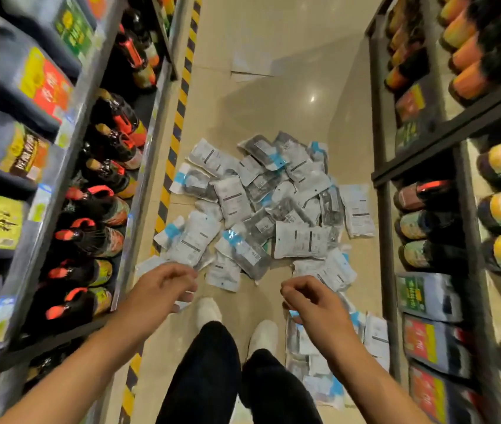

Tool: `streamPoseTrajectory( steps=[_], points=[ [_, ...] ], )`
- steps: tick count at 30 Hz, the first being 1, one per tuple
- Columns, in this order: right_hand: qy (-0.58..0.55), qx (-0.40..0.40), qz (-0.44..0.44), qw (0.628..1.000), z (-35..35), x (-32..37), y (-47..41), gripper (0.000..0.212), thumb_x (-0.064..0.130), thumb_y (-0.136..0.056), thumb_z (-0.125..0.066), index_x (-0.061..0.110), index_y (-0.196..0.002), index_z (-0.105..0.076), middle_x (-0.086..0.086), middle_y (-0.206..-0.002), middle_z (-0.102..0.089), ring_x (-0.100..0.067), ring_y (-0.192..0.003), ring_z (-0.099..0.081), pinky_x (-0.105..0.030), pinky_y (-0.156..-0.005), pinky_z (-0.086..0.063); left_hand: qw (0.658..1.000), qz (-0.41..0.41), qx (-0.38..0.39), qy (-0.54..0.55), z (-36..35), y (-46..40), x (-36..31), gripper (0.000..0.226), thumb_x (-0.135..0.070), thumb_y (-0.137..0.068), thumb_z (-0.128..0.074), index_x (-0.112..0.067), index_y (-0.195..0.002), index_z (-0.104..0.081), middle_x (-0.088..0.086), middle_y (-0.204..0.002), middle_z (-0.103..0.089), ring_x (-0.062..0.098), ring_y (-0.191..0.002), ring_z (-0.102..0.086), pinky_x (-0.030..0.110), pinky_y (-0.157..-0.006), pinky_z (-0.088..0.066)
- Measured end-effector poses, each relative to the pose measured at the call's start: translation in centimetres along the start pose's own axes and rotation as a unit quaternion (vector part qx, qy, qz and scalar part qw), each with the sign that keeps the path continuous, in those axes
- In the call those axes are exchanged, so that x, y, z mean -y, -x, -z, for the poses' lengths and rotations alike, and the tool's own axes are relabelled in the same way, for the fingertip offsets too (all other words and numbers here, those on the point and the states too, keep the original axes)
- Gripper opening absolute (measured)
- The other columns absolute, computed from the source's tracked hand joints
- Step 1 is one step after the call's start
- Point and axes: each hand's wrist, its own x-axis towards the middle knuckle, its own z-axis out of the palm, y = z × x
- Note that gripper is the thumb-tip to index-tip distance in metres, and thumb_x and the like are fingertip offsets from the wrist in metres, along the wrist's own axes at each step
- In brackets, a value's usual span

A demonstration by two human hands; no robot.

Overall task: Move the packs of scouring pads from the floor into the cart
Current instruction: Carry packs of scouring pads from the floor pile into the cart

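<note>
Two shelving units (68, 191) stacked with dark bottles flank a tiled aisle floor (261, 96). On that floor, between the shelves, lies a heap of scouring-pad packs (261, 206), with a smaller cluster (328, 356) nearer the person, beside the white shoes (209, 310). Above the heap's near edge hover the left hand (163, 286) and right hand (313, 304), both empty, fingers loosely curled, touching no pack.
</note>
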Motion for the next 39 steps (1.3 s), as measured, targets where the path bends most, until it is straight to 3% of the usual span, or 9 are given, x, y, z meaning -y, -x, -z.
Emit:
streamPoseTrajectory(
  steps=[4,10,15,18,21,27,30,33,39],
  points=[
    [0.014,0.005,-0.016,1.000,-3.5,-3.8,-11.2,0.005,0.032,-0.093,-0.072,0.035,-0.094,-0.076,0.013,-0.098,-0.076,-0.012,-0.102,-0.071,-0.040,-0.095,-0.057,1.000,0.008,0.016,-0.020,-3.3,-11.7,3.5,0.008,-0.017,-0.096,-0.069,-0.023,-0.095,-0.074,-0.003,-0.087,-0.078,0.017,-0.084,-0.073,0.035,-0.075,-0.050],
    [0.095,0.033,-0.003,0.995,-9.4,-12.7,-29.0,0.019,0.028,-0.094,-0.072,0.027,-0.112,-0.071,0.010,-0.099,-0.069,-0.009,-0.087,-0.064,-0.020,-0.070,-0.044,0.999,0.008,0.007,-0.040,-9.1,-28.3,11.7,0.013,-0.012,-0.100,-0.061,-0.019,-0.101,-0.071,0.005,-0.094,-0.075,0.015,-0.084,-0.070,0.031,-0.073,-0.050],
    [0.159,0.050,-0.024,0.986,-13.1,-19.4,-40.4,0.054,0.030,-0.092,-0.073,0.023,-0.143,-0.057,-0.002,-0.134,-0.065,-0.021,-0.117,-0.065,-0.038,-0.102,-0.053,0.994,0.024,-0.012,-0.110,-12.2,-38.7,19.6,0.012,-0.022,-0.096,-0.065,-0.033,-0.099,-0.067,-0.009,-0.089,-0.074,0.015,-0.089,-0.070,0.030,-0.075,-0.053],
    [0.181,0.052,-0.019,0.982,-14.5,-22.0,-45.4,0.068,0.025,-0.086,-0.079,0.019,-0.148,-0.051,-0.004,-0.137,-0.063,-0.024,-0.120,-0.064,-0.035,-0.100,-0.053,0.987,0.028,-0.015,-0.159,-13.5,-43.2,23.3,0.019,-0.024,-0.094,-0.066,-0.033,-0.110,-0.062,-0.014,-0.106,-0.067,0.016,-0.104,-0.063,0.030,-0.079,-0.045],
    [0.253,0.044,0.000,0.966,-15.4,-24.3,-49.7,0.083,0.026,-0.080,-0.088,0.018,-0.151,-0.046,-0.006,-0.141,-0.054,-0.027,-0.131,-0.056,-0.039,-0.111,-0.047,0.982,0.034,-0.015,-0.186,-14.5,-47.5,26.8,0.046,-0.027,-0.091,-0.069,-0.026,-0.134,-0.054,-0.007,-0.127,-0.057,0.017,-0.117,-0.057,0.030,-0.093,-0.040],
    [0.339,0.057,-0.023,0.939,-16.3,-27.8,-53.1,0.111,0.040,-0.069,-0.095,0.026,-0.159,-0.031,-0.010,-0.153,-0.045,-0.034,-0.142,-0.044,-0.050,-0.121,-0.038,0.970,-0.004,-0.005,-0.241,-15.9,-51.8,30.5,0.086,-0.035,-0.068,-0.085,-0.019,-0.143,-0.045,-0.002,-0.130,-0.063,0.023,-0.119,-0.061,0.039,-0.102,-0.050],
    [0.300,0.038,-0.017,0.953,-16.0,-28.6,-53.7,0.087,0.030,-0.070,-0.096,0.022,-0.138,-0.043,0.000,-0.125,-0.058,-0.027,-0.123,-0.059,-0.044,-0.107,-0.052,0.968,-0.018,-0.019,-0.251,-16.0,-53.1,30.9,0.106,-0.056,-0.054,-0.084,-0.020,-0.146,-0.046,0.001,-0.139,-0.063,0.026,-0.127,-0.060,0.045,-0.109,-0.049],
    [0.268,0.031,-0.029,0.962,-15.6,-28.5,-54.1,0.072,0.028,-0.075,-0.094,0.022,-0.122,-0.039,0.010,-0.100,-0.057,-0.021,-0.101,-0.064,-0.041,-0.094,-0.058,0.964,-0.018,-0.036,-0.263,-15.7,-54.6,32.0,0.101,-0.064,-0.050,-0.080,-0.026,-0.139,-0.050,-0.001,-0.134,-0.064,0.025,-0.123,-0.062,0.049,-0.105,-0.052],
    [0.309,0.095,-0.045,0.945,-15.3,-28.3,-53.1,0.052,0.038,-0.082,-0.087,0.020,-0.123,-0.060,0.005,-0.103,-0.065,-0.018,-0.093,-0.067,-0.032,-0.082,-0.057,0.939,-0.010,-0.048,-0.341,-16.7,-54.3,31.2,0.084,-0.058,-0.062,-0.091,-0.017,-0.126,-0.056,0.009,-0.127,-0.065,0.033,-0.118,-0.062,0.043,-0.098,-0.052]
  ],
)
